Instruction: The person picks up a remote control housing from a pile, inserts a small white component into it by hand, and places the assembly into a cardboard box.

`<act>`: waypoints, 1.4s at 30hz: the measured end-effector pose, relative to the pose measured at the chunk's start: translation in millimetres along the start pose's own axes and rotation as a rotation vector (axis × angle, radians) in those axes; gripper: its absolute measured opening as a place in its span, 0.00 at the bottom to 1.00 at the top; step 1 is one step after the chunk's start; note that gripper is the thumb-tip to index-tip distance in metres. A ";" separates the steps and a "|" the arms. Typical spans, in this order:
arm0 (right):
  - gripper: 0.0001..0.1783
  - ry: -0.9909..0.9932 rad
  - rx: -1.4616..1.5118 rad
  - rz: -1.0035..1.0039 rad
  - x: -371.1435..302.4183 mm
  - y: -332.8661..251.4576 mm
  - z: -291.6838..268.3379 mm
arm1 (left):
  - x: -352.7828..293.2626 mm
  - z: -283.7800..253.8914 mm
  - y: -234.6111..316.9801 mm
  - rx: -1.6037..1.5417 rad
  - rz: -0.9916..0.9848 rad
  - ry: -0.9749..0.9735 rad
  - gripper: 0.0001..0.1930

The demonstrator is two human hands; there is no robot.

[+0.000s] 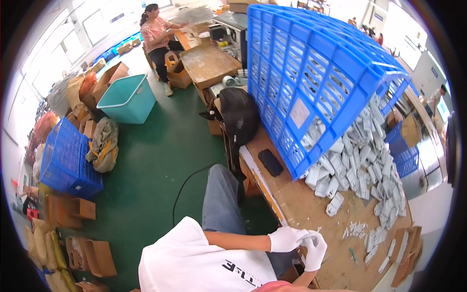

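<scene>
My left hand [284, 239] and my right hand [315, 253], both in white gloves, meet over the near edge of the wooden table [304, 204]. Their fingers are closed around a small light-grey plastic part [306, 237], mostly hidden by the gloves. Beyond them a large blue plastic crate [311, 73] lies tipped, and a heap of similar grey plastic parts [360, 160] spills from its mouth onto the table. Small white scraps [356, 229] and a thin green tool [353, 256] are on the tabletop to the right of my hands.
A dark phone-like slab [270, 162] and a black bag [239, 116] are along the table's left side. At right stands an opened cardboard box [406, 255] beside several grey strips. Left on the floor are a teal tub [129, 100] and blue crates [65, 158]. A person [158, 39] sits farther back.
</scene>
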State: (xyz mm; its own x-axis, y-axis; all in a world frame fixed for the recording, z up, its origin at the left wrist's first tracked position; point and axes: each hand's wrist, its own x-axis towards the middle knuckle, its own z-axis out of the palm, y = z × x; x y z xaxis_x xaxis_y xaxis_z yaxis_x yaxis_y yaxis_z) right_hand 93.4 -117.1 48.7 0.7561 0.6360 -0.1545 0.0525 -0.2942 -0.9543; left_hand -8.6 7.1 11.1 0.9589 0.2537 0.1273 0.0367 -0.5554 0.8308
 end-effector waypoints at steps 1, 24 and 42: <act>0.07 -0.008 0.132 0.124 -3.9 -11.8 1.0 | 2.1 1.0 -6.1 0.024 0.060 0.004 0.17; 0.13 -0.124 -0.118 0.040 -4.4 -15.2 5.2 | 13.4 -42.4 7.6 0.346 0.105 -0.118 0.05; 0.19 0.043 0.045 0.000 -15.2 -12.8 16.7 | 6.1 -30.9 12.5 0.308 0.118 0.090 0.03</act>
State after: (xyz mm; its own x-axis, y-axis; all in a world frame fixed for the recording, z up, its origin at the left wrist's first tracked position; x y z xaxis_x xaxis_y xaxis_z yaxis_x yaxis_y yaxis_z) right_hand 70.4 -111.1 58.9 0.7834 0.6047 -0.1439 0.0241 -0.2609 -0.9651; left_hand -11.0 26.2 39.0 0.9335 0.2348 0.2711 0.0236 -0.7945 0.6068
